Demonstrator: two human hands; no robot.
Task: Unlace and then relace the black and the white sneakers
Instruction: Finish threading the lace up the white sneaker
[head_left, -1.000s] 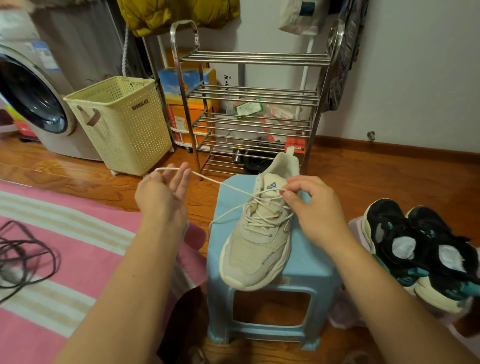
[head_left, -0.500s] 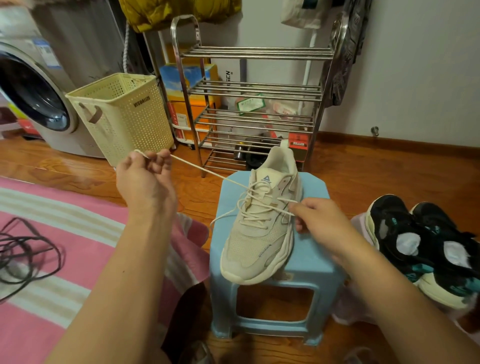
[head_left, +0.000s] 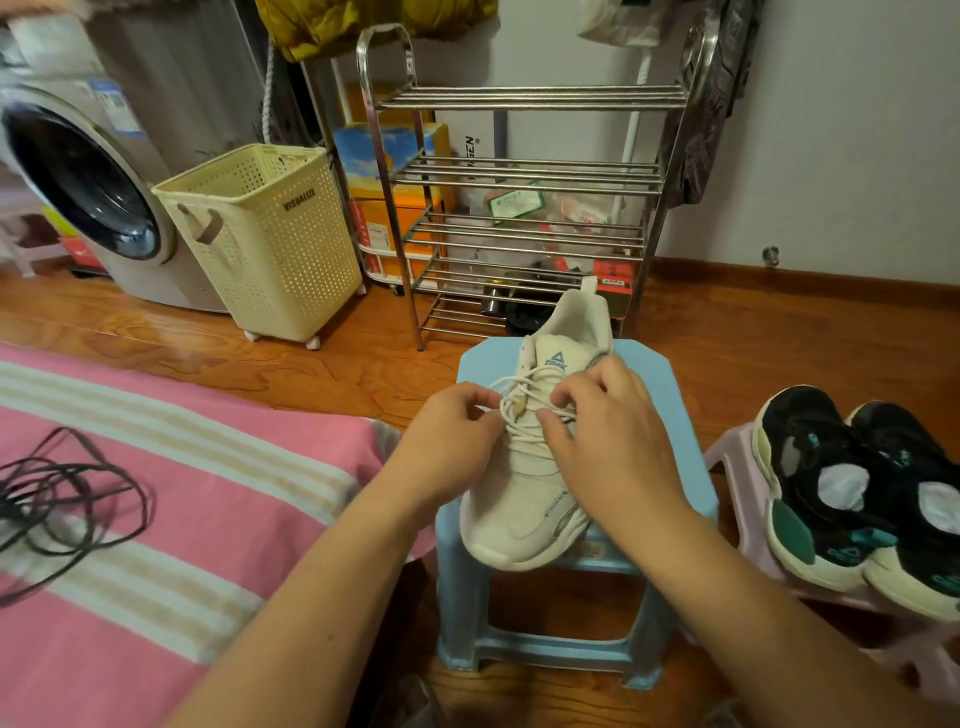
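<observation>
A white sneaker (head_left: 524, 509) stands on a light blue stool (head_left: 670, 457), toe toward me. Both hands are at its lacing. My left hand (head_left: 452, 452) pinches the white lace (head_left: 511, 410) at the shoe's left side, and my right hand (head_left: 602, 431) pinches the lace at the right side. The lace lies in loose loops between them, below the tongue. Two black sneakers (head_left: 862, 488) with no laces in them sit on a pale pink stool (head_left: 737, 467) at the right. Loose black laces (head_left: 62, 499) lie on the pink striped cloth (head_left: 182, 545) at the left.
Behind the stool stands a metal shoe rack (head_left: 519, 171) with boxes behind it. A cream laundry basket (head_left: 265, 239) and a washing machine (head_left: 78, 176) are at the back left. The floor (head_left: 779, 332) is wood.
My left hand, which held the lace pulled out taut to the upper left, has come back to the shoe. My right hand has moved up the lacing. The lace is now slack.
</observation>
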